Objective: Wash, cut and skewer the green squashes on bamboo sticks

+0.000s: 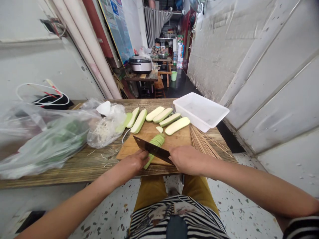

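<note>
My right hand (183,159) is wrapped round the handle of a cleaver (154,150), its dark blade slanting up to the left across a halved zucchini. The uncut end of that zucchini (149,163) is under my left hand (136,162), whose fingers are bent against it close to the blade. Thin overlapping slices (159,140) lie just beyond the blade. All this rests on a wooden cutting board (174,142). Several more zucchini halves (177,126), mostly pale cut side up, line the board's far side, and a small end piece (159,129) lies near the slices.
A white plastic tub (200,113) stands at the back right, with bamboo skewers (204,144) beside the board. Plastic bags of sprouts (106,131) and greens (62,136) crowd the left. Farther off are a rice cooker (141,64) and a seated person (157,49).
</note>
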`<state>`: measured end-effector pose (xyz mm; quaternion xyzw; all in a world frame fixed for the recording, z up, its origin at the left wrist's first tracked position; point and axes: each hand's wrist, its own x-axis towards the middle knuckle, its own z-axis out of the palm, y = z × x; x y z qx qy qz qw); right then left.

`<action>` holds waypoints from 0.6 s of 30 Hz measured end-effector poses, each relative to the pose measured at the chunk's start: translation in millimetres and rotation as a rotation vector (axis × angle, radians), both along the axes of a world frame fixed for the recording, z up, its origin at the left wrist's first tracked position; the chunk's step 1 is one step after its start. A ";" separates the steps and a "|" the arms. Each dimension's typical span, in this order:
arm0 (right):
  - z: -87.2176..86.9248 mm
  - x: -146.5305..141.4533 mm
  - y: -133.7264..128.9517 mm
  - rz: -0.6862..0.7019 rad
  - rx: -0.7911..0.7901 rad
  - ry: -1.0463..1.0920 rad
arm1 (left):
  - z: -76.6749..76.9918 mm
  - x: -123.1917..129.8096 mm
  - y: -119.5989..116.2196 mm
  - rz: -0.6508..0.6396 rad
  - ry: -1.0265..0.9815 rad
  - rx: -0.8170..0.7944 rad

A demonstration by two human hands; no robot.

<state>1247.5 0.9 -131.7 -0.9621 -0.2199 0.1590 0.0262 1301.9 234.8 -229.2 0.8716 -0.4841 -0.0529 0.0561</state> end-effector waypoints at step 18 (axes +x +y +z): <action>8.4 -10.8 1.0 0.001 0.013 -0.004 | 8.9 -7.6 -5.3 0.023 -0.110 0.170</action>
